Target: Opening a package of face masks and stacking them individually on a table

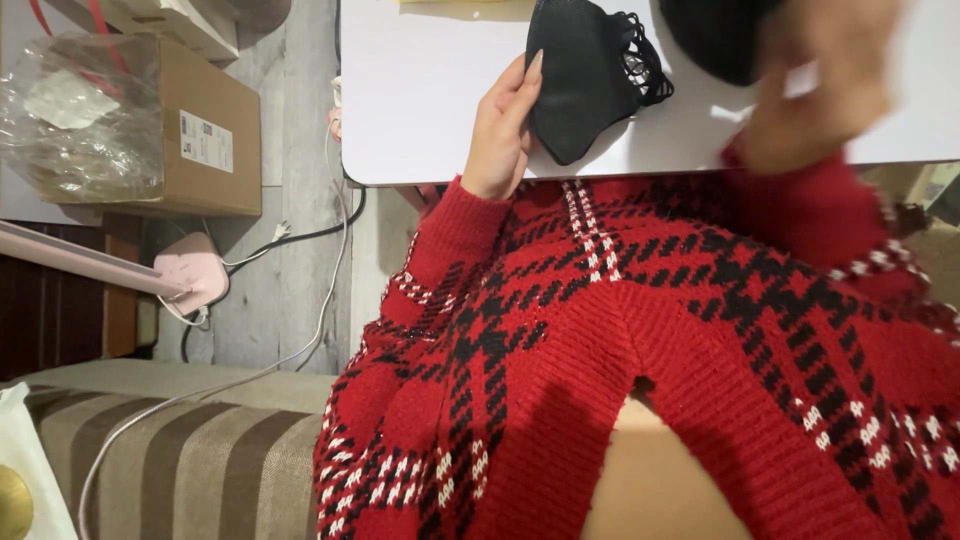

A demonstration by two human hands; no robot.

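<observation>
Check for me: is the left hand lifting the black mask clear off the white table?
No, the black mask lies flat on the white table, with the left hand resting against its edge, fingers extended.

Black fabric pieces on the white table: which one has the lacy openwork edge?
The black piece under the left hand, lace on its right edge. The other dark piece, by the blurred right hand, shows no lace.
</observation>
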